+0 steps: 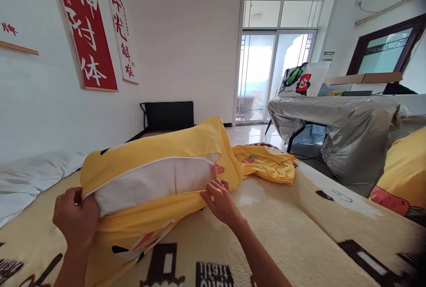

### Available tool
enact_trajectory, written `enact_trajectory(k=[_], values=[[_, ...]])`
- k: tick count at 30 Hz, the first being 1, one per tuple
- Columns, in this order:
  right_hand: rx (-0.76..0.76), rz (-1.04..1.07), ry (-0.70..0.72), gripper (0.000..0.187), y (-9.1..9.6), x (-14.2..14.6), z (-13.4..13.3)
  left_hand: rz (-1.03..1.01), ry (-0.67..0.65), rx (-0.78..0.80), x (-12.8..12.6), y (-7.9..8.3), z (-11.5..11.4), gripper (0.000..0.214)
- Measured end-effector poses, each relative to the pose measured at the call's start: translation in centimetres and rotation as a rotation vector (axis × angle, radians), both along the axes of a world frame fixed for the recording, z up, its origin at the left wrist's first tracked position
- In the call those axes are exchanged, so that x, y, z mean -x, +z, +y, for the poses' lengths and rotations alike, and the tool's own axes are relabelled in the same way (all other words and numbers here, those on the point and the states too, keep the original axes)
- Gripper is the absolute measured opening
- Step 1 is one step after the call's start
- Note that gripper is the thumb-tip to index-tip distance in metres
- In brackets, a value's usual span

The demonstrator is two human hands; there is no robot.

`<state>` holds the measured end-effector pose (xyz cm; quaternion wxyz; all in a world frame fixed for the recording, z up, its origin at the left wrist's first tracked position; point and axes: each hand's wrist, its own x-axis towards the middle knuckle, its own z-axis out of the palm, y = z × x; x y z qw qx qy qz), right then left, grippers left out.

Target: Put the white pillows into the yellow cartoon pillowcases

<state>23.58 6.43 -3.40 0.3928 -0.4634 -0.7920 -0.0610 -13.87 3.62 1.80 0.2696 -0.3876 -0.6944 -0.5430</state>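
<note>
A yellow pillowcase [140,211] with a cartoon print lies across the bed in front of me. Its long slit gapes, and a white pillow [146,185] shows inside. At the left end of the slit, my left hand [76,214] is closed on the pillowcase's edge, its fingertips partly hidden. My right hand [219,202] pinches the near edge of the slit towards its right end. Between the two hands that near edge is drawn fairly straight. The right end of the pillowcase stands up in a corner.
A crumpled yellow cloth [269,163] lies beyond the pillowcase on the cream patterned blanket [266,229]. White bedding [36,176] is at the left, and another yellow pillow [406,176] at the right edge. A covered table [336,114] stands behind, holding boxes and a bag.
</note>
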Motion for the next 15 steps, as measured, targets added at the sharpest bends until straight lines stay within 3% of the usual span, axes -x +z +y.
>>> enact_trajectory(k=[4,9,12,15], values=[[-0.059,0.026,0.027,0.033,0.7,0.2,-0.6,-0.465,-0.028,0.134,2.9,-0.5,1.5,0.022],[-0.140,0.043,0.074,0.042,0.6,1.2,-1.3,-0.644,-0.166,0.340,3.6,-0.4,1.8,0.025],[-0.234,0.080,0.128,0.043,0.7,1.9,-2.0,-0.747,-0.253,0.283,2.2,-0.6,1.1,0.027],[-0.317,0.166,0.174,0.044,1.2,2.4,-2.8,-0.708,-0.265,0.128,-0.2,-0.7,0.2,0.020]])
